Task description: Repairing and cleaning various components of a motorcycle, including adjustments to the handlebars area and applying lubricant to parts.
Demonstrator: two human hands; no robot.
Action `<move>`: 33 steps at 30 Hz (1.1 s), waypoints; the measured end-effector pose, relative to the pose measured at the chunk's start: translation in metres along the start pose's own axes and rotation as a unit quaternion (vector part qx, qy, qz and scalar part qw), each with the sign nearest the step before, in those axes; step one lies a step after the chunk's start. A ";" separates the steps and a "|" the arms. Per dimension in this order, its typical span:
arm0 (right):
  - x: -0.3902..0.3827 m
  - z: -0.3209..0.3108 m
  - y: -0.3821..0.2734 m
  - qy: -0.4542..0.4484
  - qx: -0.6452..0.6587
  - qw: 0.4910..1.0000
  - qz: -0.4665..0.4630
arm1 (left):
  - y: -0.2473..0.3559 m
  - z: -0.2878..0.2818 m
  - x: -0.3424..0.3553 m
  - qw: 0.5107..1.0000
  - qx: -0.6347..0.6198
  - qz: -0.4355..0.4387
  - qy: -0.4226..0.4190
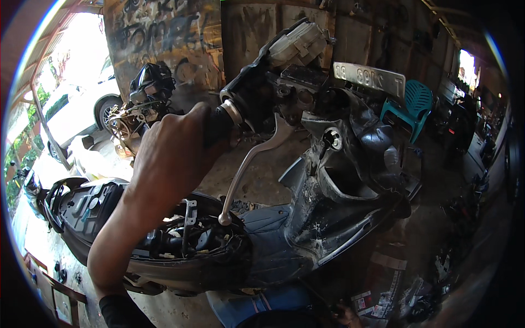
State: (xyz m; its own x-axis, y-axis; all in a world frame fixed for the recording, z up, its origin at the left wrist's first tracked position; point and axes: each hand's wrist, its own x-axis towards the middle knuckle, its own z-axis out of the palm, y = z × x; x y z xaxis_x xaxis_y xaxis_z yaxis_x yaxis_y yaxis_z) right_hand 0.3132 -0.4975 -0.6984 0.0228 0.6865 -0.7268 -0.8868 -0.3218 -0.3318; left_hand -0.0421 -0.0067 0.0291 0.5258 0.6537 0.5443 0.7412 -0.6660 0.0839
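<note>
Left hand (pixel 174 134) is wrapped tight around the black grip (pixel 219 127) of the scooter's handlebar, which pokes out at its 3 o'clock. Silver lever (pixel 252 159) hangs at 4, with the scuffed front panel (pixel 317 232) further out that way. Bare engine bay (pixel 205 240) near 6, loose engine (pixel 143 106) at 11, teal chair (pixel 418 104) way out toward 3. Right hand (pixel 345 315) is dim, between 4 and 5, can't tell what it's doing.
</note>
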 end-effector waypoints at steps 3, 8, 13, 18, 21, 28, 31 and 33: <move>-0.012 -0.018 0.022 0.099 -0.010 0.995 -0.023 | 0.007 0.007 -0.005 0.998 0.055 -0.009 0.039; -0.024 -0.009 0.053 0.217 -0.089 0.972 -0.010 | -0.004 -0.007 -0.007 0.993 -0.091 0.063 0.028; -0.026 0.002 0.063 0.267 -0.217 0.939 0.019 | -0.053 -0.018 -0.023 0.952 -0.285 -0.045 0.099; -0.030 -0.007 0.066 0.295 -0.382 0.874 0.050 | -0.145 0.040 -0.039 0.973 -0.182 -0.125 0.072; -0.033 0.003 0.060 0.292 -0.545 0.783 0.074 | -0.201 0.087 -0.057 0.976 -0.110 -0.158 -0.102; -0.044 0.242 -0.022 0.211 -0.696 0.645 -0.235 | -0.231 0.153 -0.083 0.956 -0.143 -0.157 -0.204; -0.042 0.402 -0.065 0.026 -0.661 0.686 -0.303 | -0.207 0.175 -0.086 0.964 -0.161 -0.029 -0.210; -0.023 0.491 -0.079 -0.068 -0.621 0.706 -0.334 | -0.194 0.182 -0.098 0.958 -0.160 0.024 -0.238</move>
State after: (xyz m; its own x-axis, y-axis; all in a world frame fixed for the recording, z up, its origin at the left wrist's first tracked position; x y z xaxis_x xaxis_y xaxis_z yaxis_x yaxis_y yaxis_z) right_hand 0.1560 -0.1673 -0.3602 0.1246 0.9847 -0.1222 0.3909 -0.1619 -0.9061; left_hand -0.1615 0.1242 -0.1924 0.7437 0.6581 0.1180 0.5851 -0.7260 0.3614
